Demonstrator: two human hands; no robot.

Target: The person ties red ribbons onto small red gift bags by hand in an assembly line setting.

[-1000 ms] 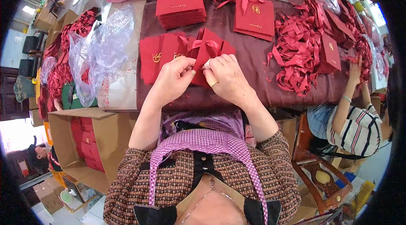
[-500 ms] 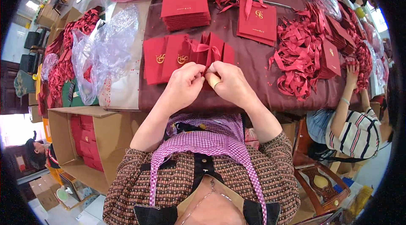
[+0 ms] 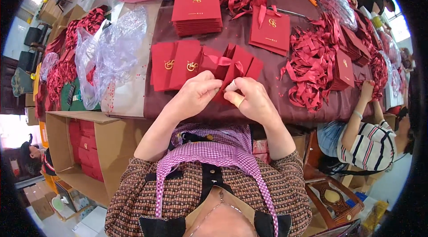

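Note:
Just in front of me, a red paper gift bag (image 3: 240, 65) stands partly opened, with a red ribbon (image 3: 221, 60) tied across its top. My left hand (image 3: 198, 94) is closed in a pinch at the bag's near left edge; what lies between its fingertips is too small to make out. Against the near edge of the same bag, my right hand (image 3: 250, 98) pinches with thumb and forefinger. White and yellowish wraps cover fingers of that hand. Flat red bags with gold print (image 3: 178, 64) lie overlapping just beyond my left hand.
Stacked red bags (image 3: 196, 12) and ribbon-tied bags (image 3: 269, 31) lie farther back. Heaped red ribbons (image 3: 310, 70) are to the right, clear plastic (image 3: 118, 49) to the left. An open carton (image 3: 111, 148) holds red packs. A co-worker in a striped top (image 3: 368, 143) handles ribbons at right.
My hands have moved slightly apart and a little toward me, the right one shifting rightward. The opened bag has spread and leaned to the right. The whole view has shifted slightly.

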